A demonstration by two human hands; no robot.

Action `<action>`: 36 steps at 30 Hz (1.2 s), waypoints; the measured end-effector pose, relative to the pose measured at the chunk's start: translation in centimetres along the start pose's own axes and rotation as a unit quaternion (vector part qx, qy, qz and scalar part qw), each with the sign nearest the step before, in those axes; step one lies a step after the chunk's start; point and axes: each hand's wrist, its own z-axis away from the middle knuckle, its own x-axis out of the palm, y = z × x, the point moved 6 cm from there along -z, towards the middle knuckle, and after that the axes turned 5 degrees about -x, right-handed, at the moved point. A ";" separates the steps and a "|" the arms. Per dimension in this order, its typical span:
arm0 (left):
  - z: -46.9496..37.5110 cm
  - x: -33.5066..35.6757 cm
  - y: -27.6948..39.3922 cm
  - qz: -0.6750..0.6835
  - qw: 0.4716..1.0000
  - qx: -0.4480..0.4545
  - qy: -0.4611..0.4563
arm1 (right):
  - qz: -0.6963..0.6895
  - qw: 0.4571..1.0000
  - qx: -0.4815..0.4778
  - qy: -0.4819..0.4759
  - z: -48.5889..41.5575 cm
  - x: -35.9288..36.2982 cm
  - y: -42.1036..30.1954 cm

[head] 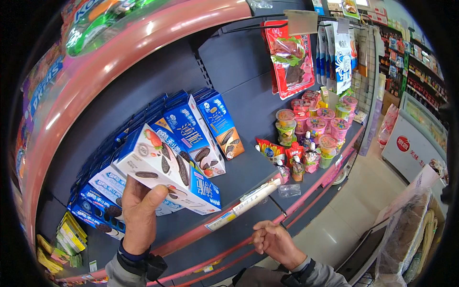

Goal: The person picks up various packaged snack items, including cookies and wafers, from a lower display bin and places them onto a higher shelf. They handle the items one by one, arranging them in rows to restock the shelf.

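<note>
My left hand [141, 211] grips the lower side of a white and blue box of thin sandwich cookies [168, 168] with strawberry pictures, tilted above a dark shelf board [247, 172]. Right behind it, blue cookie boxes [192, 132] stand side by side, the rightmost a blue and orange box [220, 123]. More cookie boxes [102, 210] lie stacked to the left of my wrist. My right hand [278, 242] is held in front of the shelf's pink front rail, fingers half curled and apart, with nothing in it.
Stacked snack cups [317, 125] and small pouches [311, 159] stand at the shelf's right. Red snack packets [288, 61] hang from hooks above them. A pink curved shelf edge [143, 32] arches overhead. Right of the aisle are a chest freezer [408, 143] and a plastic-lined box [405, 233].
</note>
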 end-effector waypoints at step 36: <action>6.6 -1.2 -3.9 0.044 0.991 0.115 0.060 | 0.174 0.958 0.048 -0.221 -0.3 10.7 -2.7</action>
